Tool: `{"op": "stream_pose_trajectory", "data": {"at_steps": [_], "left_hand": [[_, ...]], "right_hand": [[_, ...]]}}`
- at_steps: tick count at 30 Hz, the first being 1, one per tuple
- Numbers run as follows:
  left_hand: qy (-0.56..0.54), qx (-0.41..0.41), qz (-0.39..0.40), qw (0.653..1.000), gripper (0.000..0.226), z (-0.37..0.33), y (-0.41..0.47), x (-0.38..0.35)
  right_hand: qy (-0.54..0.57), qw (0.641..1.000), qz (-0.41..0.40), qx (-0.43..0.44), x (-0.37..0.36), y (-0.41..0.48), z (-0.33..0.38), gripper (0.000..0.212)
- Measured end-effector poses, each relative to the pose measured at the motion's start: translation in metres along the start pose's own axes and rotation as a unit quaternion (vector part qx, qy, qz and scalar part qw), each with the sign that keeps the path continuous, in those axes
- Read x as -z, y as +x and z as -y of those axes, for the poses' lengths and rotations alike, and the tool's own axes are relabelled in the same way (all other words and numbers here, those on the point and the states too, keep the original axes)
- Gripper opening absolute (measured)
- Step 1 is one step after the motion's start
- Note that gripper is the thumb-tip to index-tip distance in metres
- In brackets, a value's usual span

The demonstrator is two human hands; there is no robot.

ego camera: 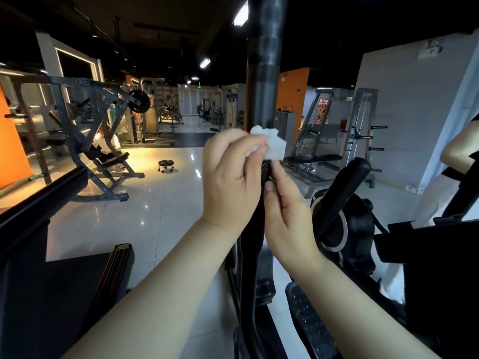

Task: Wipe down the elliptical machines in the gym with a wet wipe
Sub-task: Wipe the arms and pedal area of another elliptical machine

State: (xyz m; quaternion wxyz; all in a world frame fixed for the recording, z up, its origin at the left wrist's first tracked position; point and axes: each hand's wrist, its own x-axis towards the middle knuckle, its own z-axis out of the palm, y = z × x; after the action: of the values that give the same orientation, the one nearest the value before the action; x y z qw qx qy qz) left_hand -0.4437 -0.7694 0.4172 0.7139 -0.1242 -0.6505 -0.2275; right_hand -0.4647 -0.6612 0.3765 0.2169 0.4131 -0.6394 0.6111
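In the head view, the left hand (230, 174) pinches a bunched wipe (272, 143) against the elliptical's bar (263, 60), just above the ribbed grip (265, 172), likely so it can rub along the tube. The right hand (285, 221) clasps the bar just below, thumb on its front, seemingly to steady it. The bar stands near upright, its long axis running up past the top of view.
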Motion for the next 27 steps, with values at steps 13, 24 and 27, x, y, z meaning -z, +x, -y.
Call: {"op": "stream_pose_trajectory", "data": {"at_steps": [13, 24, 27], "left_hand": [[0.032, 0.020, 0.030, 0.999, 0.009, -0.004, -0.005, 0.004], [0.022, 0.028, 0.109, 0.993, 0.012, 0.002, -0.067, 0.025], [0.018, 0.046, 0.093, 0.994, 0.011, -0.001, -0.066, 0.024]], "right_hand": [[0.005, 1.000, 0.013, 0.002, 0.000, -0.001, -0.005, 0.043], [0.016, 0.999, 0.021, -0.042, 0.004, -0.006, -0.004, 0.060], [0.032, 0.997, 0.020, -0.071, 0.003, -0.008, -0.003, 0.057]]}}
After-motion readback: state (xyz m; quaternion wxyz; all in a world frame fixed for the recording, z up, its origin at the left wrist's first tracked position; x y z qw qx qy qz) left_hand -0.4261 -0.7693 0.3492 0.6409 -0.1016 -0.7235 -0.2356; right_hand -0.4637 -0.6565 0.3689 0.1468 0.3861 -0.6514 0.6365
